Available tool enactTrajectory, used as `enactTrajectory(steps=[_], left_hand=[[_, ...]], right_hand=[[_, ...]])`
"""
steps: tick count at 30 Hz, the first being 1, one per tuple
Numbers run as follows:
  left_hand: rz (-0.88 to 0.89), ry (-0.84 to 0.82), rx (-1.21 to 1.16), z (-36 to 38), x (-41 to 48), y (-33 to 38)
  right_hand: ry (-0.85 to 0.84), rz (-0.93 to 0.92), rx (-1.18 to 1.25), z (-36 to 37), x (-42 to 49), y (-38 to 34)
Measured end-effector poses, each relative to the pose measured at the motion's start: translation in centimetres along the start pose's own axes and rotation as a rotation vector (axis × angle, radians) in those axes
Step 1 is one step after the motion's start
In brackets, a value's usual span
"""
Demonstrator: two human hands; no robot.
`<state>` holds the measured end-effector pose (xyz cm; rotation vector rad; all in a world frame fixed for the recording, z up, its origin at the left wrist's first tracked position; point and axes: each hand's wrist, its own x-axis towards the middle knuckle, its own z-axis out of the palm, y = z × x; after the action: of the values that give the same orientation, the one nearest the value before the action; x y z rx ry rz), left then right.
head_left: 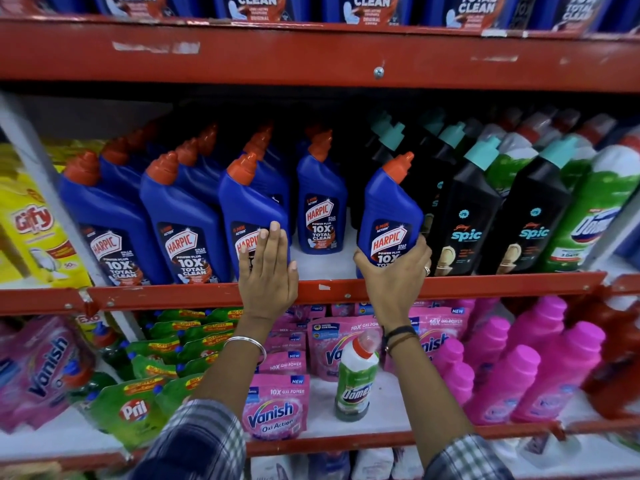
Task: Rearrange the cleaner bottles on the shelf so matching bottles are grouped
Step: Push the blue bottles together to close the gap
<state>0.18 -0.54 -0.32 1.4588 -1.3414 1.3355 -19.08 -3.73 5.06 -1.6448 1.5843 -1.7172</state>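
On the middle shelf (207, 294) stand rows of blue Harpic bottles with orange caps. My right hand (394, 271) grips the base of one blue Harpic bottle (389, 209), which leans right against the black Spic bottles (467, 216). My left hand (268, 268) lies flat with fingers straight against the front of another Harpic bottle (249, 202) in the front row. A gap of bare white shelf lies between the two, with a further Harpic bottle (320, 202) standing set back behind it. Green Domex bottles (595, 209) stand at the far right.
A lone green Domex bottle (356, 375) stands on the lower shelf among pink Vanish pouches (273, 407) and pink bottles (540, 375). Green Pril pouches (135, 407) lie at lower left. Yellow Gify packs (34, 220) fill the left bay. The red upper shelf beam (311, 53) overhangs.
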Motion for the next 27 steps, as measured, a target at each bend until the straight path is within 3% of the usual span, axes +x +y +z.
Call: enactTrajectory(steps=[11, 27], left_hand=[[0.007, -0.019, -0.024, -0.1, 0.0, -0.2], [0.001, -0.016, -0.035, -0.1, 0.0, -0.1]], right_hand=[[-0.091, -0.072, 0.062, 2.8, -2.7, -3.9], [-0.001, -0.091, -0.086, 4.4, -4.8, -4.5]])
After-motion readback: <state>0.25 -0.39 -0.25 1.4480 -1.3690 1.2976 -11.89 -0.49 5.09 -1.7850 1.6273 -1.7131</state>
